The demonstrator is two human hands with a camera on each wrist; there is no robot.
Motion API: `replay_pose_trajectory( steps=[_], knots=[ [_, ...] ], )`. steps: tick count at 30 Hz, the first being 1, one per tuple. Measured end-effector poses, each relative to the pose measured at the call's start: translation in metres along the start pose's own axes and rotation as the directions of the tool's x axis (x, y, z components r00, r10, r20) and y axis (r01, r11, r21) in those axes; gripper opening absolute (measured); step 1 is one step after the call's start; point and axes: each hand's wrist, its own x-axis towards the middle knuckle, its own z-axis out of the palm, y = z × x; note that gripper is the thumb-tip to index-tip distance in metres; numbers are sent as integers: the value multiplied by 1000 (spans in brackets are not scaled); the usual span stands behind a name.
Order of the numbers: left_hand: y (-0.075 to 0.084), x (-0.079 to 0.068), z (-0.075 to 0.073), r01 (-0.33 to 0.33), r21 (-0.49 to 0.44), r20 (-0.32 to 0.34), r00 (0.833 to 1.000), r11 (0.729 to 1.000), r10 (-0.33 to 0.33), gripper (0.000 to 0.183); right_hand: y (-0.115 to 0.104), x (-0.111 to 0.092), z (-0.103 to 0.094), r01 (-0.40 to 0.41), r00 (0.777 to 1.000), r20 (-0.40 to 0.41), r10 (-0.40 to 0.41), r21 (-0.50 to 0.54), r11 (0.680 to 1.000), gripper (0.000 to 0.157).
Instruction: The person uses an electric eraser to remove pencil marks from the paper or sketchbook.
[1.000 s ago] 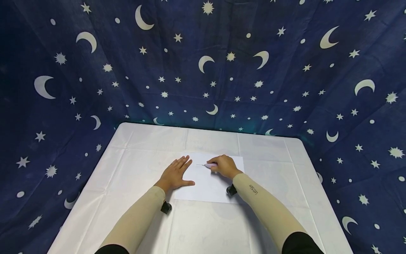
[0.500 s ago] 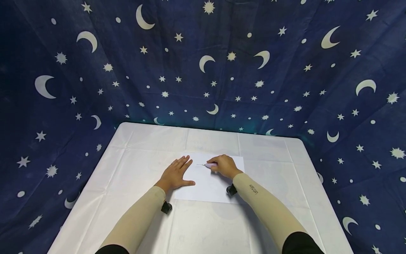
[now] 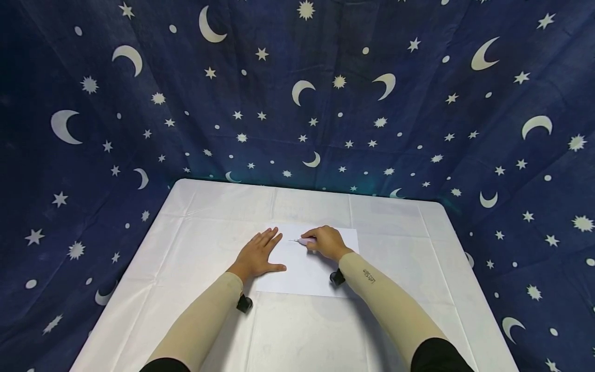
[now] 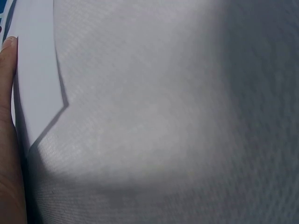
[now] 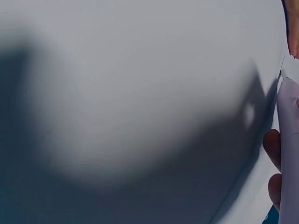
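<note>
A white sheet of paper (image 3: 297,276) lies flat on the table. My left hand (image 3: 254,257) rests across its left edge, fingers spread and thumb pointing right. In the left wrist view its thumb (image 4: 5,88) lies along the paper near a corner. My right hand (image 3: 330,243) grips a thick, pale lilac pen-like tool (image 3: 306,241) with a narrow tip, low over the paper's upper half. A short thin dark line (image 3: 292,240) runs left from that tip. In the right wrist view the tool's body (image 5: 289,135) shows at the right edge; its exact kind I cannot tell.
The table (image 3: 209,206) is covered with a creased white cloth. Behind it and at both sides hangs a dark blue curtain (image 3: 274,93) printed with moons and stars. A small black camera sits at the left wrist (image 3: 244,304) and another at the right wrist (image 3: 337,278).
My right hand and the lilac tool have shifted slightly left, so less of the thin line shows ahead of the tip. The left hand stays in place.
</note>
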Motion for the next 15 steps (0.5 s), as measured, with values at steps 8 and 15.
replay_pose_trajectory(
  steps=[8, 15],
  knots=[
    [-2, 1, 3, 7, 14, -5, 1000, 1000, -6, 106, 8, -2, -1, -16, 1000, -2, 16, -1, 1000, 28],
    [0, 0, 1, -2, 2, -17, 1000, 1000, 2, 106, 9, -1, 1, -3, 1000, -5, 3, 9, 1000, 29]
  ],
)
